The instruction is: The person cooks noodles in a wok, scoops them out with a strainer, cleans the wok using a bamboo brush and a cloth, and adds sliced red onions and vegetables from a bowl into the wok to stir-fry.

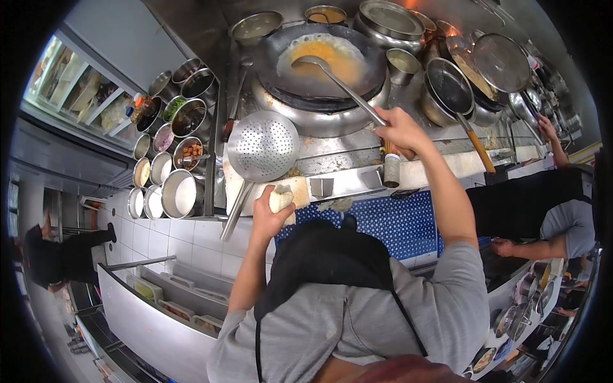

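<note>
Here: one metal ladle point(350, 90), its bowl point(310, 62) in the far wok point(269, 64), probably stiff, light unless filled, best held by the handle's point(369, 108) near end, where the right hand point(403, 132) is closed; left hand point(271, 214), curled round a soft-looking pale cloth point(280, 201).

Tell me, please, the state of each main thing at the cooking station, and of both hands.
Wok: uncovered, yellow-orange liquid inside.
Ladle: held, bowl in the wok.
Right hand: closed around the ladle's handle.
Left hand: closed around a pale item, kind unclear.
Perforated strainer: unheld, bare.
Steel cup: uncovered, brown pieces inside.
</note>
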